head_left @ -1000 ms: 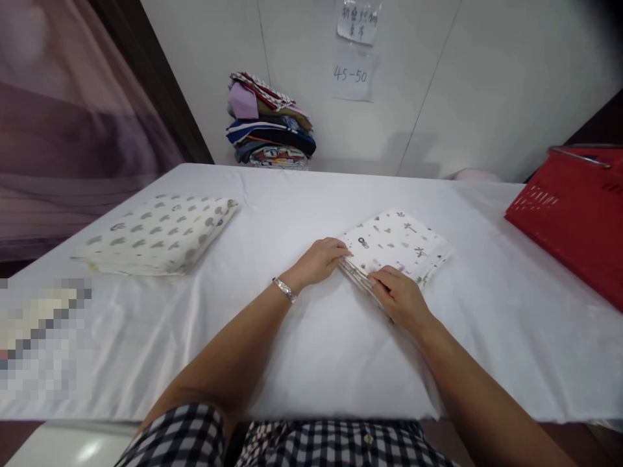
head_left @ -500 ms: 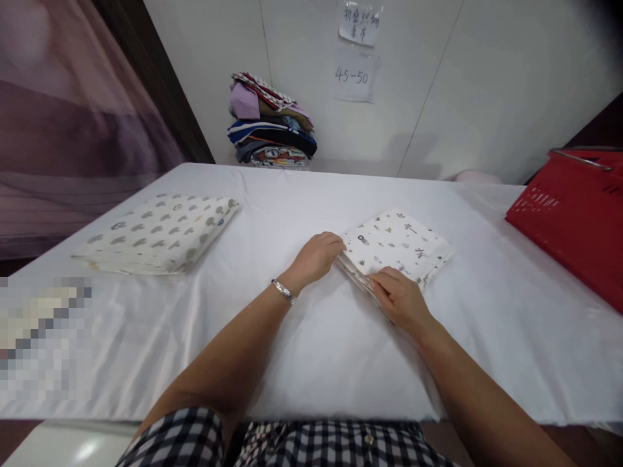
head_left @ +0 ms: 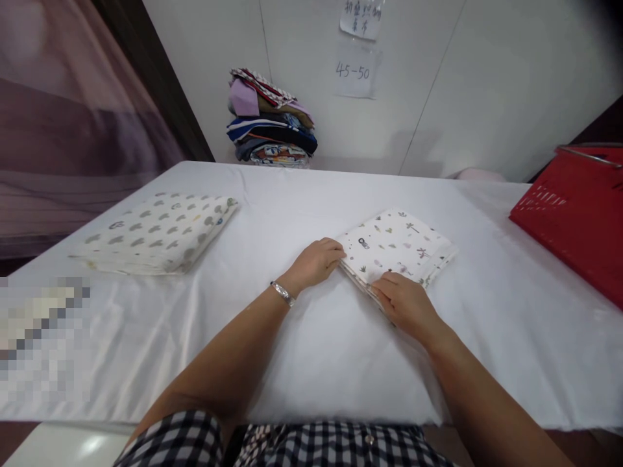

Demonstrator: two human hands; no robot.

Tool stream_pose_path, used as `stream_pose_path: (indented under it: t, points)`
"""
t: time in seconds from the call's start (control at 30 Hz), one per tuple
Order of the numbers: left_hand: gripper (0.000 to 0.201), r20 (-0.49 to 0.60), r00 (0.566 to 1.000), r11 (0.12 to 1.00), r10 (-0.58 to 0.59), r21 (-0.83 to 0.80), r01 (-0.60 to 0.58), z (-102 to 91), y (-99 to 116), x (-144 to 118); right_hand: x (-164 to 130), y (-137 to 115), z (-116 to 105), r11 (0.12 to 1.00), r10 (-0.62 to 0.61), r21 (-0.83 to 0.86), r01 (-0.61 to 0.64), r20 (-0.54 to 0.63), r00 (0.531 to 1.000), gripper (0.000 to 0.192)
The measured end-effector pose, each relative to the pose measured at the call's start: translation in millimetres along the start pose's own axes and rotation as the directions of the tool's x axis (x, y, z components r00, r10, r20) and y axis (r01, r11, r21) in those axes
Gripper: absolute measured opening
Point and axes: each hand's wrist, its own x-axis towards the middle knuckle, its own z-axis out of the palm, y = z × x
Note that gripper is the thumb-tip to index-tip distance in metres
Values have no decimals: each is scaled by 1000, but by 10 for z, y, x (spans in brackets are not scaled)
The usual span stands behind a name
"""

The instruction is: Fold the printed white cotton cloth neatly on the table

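Observation:
A folded white cloth (head_left: 399, 245) with small printed figures lies on the white-covered table (head_left: 311, 324), a little right of centre. My left hand (head_left: 316, 261), a bracelet on its wrist, grips the cloth's near left corner. The cloth's near edge is pinched by the fingers of my right hand (head_left: 406, 303). Both hands rest low on the table surface.
A second folded cloth (head_left: 158, 232) with grey spots lies at the table's left. A stack of coloured folded fabrics (head_left: 270, 120) stands against the back wall. A red basket (head_left: 579, 207) sits at the right edge. Paper notes hang on the wall.
The folded cloth was lifted slightly at its near left corner and set flat again. Both hands stayed at its near edge, shifting only a little.

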Motion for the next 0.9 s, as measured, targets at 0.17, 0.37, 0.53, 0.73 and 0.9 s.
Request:
stream_pose_path:
  t: [0.17, 0.37, 0.53, 0.73, 0.9]
  points:
    - [20, -4, 1000, 1000, -11, 14, 12, 10, -3, 17, 1, -24, 15, 1000, 7, 5, -7, 19, 1000, 31]
    - [18, -16, 1000, 1000, -13, 12, 14, -3, 6, 53, 8, -39, 43, 997, 74, 8, -74, 9, 997, 18]
    - [20, -77, 997, 999, -9, 34, 11, 11, 18, 68, -3, -21, 19, 989, 121, 97, -112, -92, 988, 28]
    - [19, -82, 996, 995, -18, 97, 26, 81, 11, 60, 16, -4, 7, 992, 127, 11, -126, -49, 991, 27]
    - [19, -84, 996, 992, -8, 123, 18, 86, 3, 49, 20, -8, 41, 996, 81, -23, -81, 14, 997, 28]
